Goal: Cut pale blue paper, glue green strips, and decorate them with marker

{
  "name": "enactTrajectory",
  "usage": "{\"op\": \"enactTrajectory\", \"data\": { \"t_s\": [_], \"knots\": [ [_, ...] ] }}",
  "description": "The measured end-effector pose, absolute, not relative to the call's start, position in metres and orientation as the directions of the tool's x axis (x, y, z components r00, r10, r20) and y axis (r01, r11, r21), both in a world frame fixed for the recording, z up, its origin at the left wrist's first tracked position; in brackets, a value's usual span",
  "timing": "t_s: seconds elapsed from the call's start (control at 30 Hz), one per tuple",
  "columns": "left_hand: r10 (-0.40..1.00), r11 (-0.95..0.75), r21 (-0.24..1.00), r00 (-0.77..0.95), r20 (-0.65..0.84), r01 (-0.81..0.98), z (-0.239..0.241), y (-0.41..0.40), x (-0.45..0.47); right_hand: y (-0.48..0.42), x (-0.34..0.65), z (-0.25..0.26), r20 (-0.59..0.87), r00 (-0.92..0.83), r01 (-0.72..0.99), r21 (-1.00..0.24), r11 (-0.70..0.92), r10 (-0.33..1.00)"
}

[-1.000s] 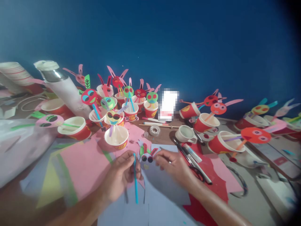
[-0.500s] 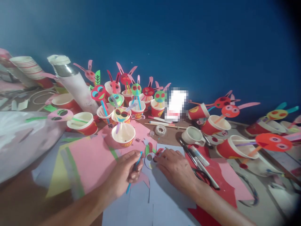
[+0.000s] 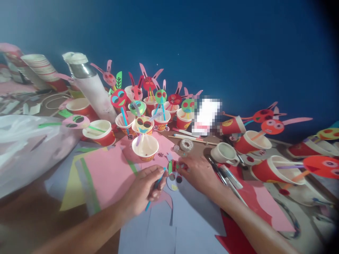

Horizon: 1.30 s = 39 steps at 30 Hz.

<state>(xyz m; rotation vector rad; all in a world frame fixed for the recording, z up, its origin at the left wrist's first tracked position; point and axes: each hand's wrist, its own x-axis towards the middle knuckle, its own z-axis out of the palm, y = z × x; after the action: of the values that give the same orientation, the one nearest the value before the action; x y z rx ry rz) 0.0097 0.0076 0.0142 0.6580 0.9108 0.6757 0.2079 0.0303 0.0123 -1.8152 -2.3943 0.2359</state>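
The left hand (image 3: 148, 187) grips a slanted blue straw (image 3: 148, 205) above pale paper sheets (image 3: 196, 215). On them lies a paper face (image 3: 173, 183); the right hand (image 3: 198, 173) apparently touches its top, though whether it grips cannot be told.

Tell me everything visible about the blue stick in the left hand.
The blue stick is slim, plain and fairly straight, perhaps plastic or paper. The left hand holds it in a curled grip that hides part of its length. It slants, its upper tip showing by the thumb, its lower end poking out below the hand. Whether that end touches the pale blue paper is unclear.
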Motion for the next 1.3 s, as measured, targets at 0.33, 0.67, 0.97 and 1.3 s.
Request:
{"op": "enactTrajectory", "data": {
  "t_s": [0.33, 0.67, 0.97, 1.3],
  "knots": [
    [0.743, 0.620, 0.755, 0.467, -0.479, -0.213, 0.012, 0.008, 0.012, 0.044, 0.198, 0.019, -0.116, -0.239, 0.951, -0.227, 0.208, 0.964],
    [0.756, 0.583, 0.790, 0.484, -0.441, -0.190, 0.008, 0.008, 0.011, 0.044, 0.217, 0.027, 0.079, -0.103, 0.924, -0.361, 0.124, 0.992],
    [0.768, 0.345, 0.935, 0.547, -0.333, 0.084, 0.029, 0.003, 0.008, -0.002, 0.226, 0.034, 0.039, -0.074, 0.823, -0.562, 0.083, 0.997],
    [0.604, -0.695, 0.605, 0.772, 0.199, 0.388, 0.016, -0.016, 0.014, -0.038, 0.232, 0.004, -0.028, -0.104, 0.754, -0.654, 0.060, 0.994]
  ]
}}
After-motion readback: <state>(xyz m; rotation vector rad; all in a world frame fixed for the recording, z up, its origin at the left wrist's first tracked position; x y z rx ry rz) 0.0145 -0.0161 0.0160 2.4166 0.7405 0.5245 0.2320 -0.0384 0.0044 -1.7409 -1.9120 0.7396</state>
